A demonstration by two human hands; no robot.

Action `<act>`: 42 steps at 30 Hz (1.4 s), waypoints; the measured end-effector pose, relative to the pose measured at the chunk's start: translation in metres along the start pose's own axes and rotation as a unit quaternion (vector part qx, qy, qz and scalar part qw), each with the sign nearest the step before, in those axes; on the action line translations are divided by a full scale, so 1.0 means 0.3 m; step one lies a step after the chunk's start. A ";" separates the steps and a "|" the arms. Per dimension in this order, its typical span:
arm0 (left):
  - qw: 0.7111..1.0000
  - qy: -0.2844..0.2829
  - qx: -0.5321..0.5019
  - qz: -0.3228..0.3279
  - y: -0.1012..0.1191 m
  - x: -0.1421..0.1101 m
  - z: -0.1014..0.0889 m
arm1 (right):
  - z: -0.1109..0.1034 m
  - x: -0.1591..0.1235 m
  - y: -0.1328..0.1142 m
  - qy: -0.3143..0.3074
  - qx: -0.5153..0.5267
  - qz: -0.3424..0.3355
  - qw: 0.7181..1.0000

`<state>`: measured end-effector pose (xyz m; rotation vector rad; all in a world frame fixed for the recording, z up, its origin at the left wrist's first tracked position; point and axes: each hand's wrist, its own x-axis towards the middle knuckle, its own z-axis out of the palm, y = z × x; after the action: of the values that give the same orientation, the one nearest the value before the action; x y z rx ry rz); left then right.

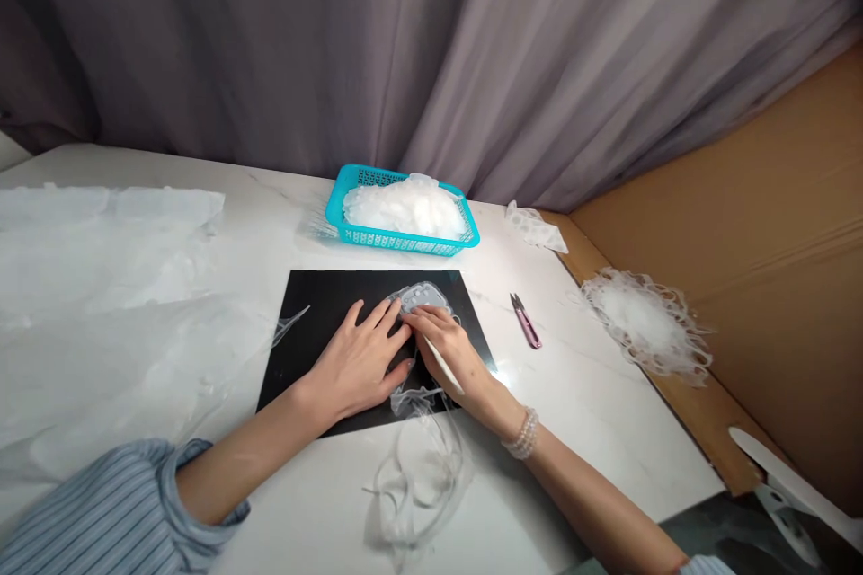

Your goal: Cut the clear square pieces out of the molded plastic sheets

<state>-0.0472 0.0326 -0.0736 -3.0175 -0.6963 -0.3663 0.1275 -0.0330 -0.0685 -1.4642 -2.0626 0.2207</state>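
My left hand (360, 355) lies on the black mat (316, 323) with fingers spread, its fingertips at the edge of a clear, thin moulded piece (423, 295) with small round bumps. My right hand (453, 350) is closed around a slim white pen-like tool (443, 366), slanting back toward me. Its tip is hidden behind my fingers, close to the left fingertips. Clear stringy trimmings (422, 467) trail from beneath my hands over the mat's near edge onto the white table.
Behind the mat stands a turquoise basket (351, 234) of translucent white pieces (414, 207). Pink-handled thread snips (526, 323) lie right of the mat. A heap of ring-edged clear scraps (644, 323) sits by the cardboard wall (761, 225). Clear plastic sheeting (121, 314) covers the table's left.
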 end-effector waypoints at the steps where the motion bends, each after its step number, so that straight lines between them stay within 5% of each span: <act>1: 1.000 -0.001 0.004 -0.001 0.002 0.001 0.003 | -0.001 -0.002 -0.003 -0.008 0.006 -0.003 1.000; 4: 1.000 -0.005 0.013 -0.003 0.007 0.001 0.008 | 0.007 0.002 -0.015 -0.007 0.086 0.042 0.995; 9: 1.000 -0.006 0.026 0.001 0.006 -0.003 0.006 | -0.008 0.041 0.077 0.115 0.254 0.207 0.938; 13: 1.000 -0.013 0.028 0.004 0.004 -0.006 -0.001 | -0.178 0.006 0.266 0.168 0.340 0.289 0.879; 17: 1.000 -0.016 0.020 0.010 0.004 -0.005 -0.005 | -0.393 -0.125 0.390 0.232 0.391 0.337 0.825; 20: 1.000 -0.014 -0.010 0.005 -0.006 -0.003 -0.007 | -0.458 -0.188 0.385 0.249 0.421 0.353 0.797; 25: 0.983 -0.003 -0.178 -0.047 -0.029 0.015 -0.049 | -0.389 -0.110 0.212 0.247 0.480 0.339 0.771; 27: 0.938 0.019 -0.331 -0.104 -0.029 0.028 -0.083 | -0.345 -0.059 0.092 0.237 0.475 0.298 0.794; 28: 0.890 0.021 -0.432 -0.143 -0.028 0.035 -0.101 | -0.325 -0.040 0.027 0.221 0.450 0.270 0.822; 31: 0.653 -0.036 -0.720 -0.233 -0.019 0.048 -0.143 | -0.279 -0.012 -0.142 0.070 0.309 0.181 0.931; 33: 0.542 -0.069 -0.799 -0.253 -0.013 0.045 -0.154 | -0.261 -0.004 -0.198 -0.005 0.254 0.141 0.957; 35: 0.525 -0.067 -0.806 -0.266 -0.007 0.036 -0.153 | -0.246 0.007 -0.197 0.047 0.258 0.155 0.953; 38: 0.576 -0.051 -0.762 -0.292 0.003 0.023 -0.140 | -0.219 0.031 -0.130 0.156 0.238 0.224 0.932; 42: 0.657 -0.025 -0.689 -0.303 0.011 0.020 -0.128 | -0.164 0.049 -0.069 0.016 0.161 0.213 0.963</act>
<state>-0.0490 0.0292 -0.0348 -3.8118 -2.3654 -1.3817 0.1349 -0.0373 -0.0138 -1.6670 -1.5700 0.6664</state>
